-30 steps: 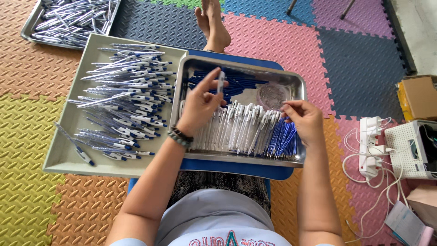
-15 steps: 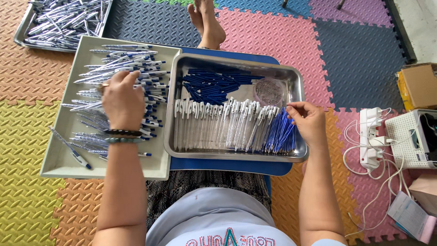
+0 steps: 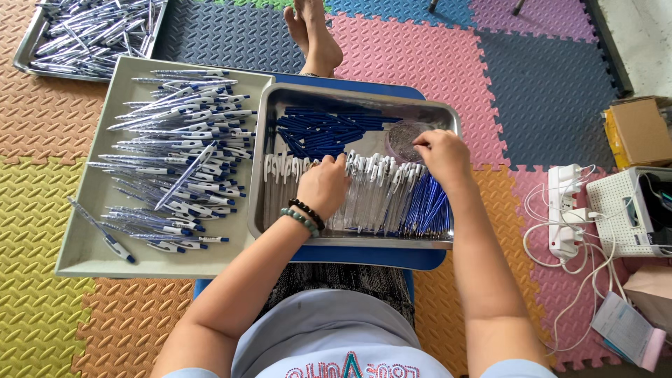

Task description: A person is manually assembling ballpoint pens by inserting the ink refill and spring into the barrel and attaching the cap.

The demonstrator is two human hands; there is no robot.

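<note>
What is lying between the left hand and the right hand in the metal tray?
In the head view, clear pen barrels lie between the left hand and right hand.

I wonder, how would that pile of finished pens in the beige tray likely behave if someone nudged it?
The finished pens are slim and round, so loose ones would probably roll or slide. They lie crisscrossed in a heap, so a nudge likely shifts several together. The beige tray has a raised rim, which should hold them in.

Left hand (image 3: 323, 185) rests on clear pen barrels (image 3: 364, 192) in steel tray (image 3: 280, 101); right hand (image 3: 441, 155) touches small round dish (image 3: 406, 140).
</note>
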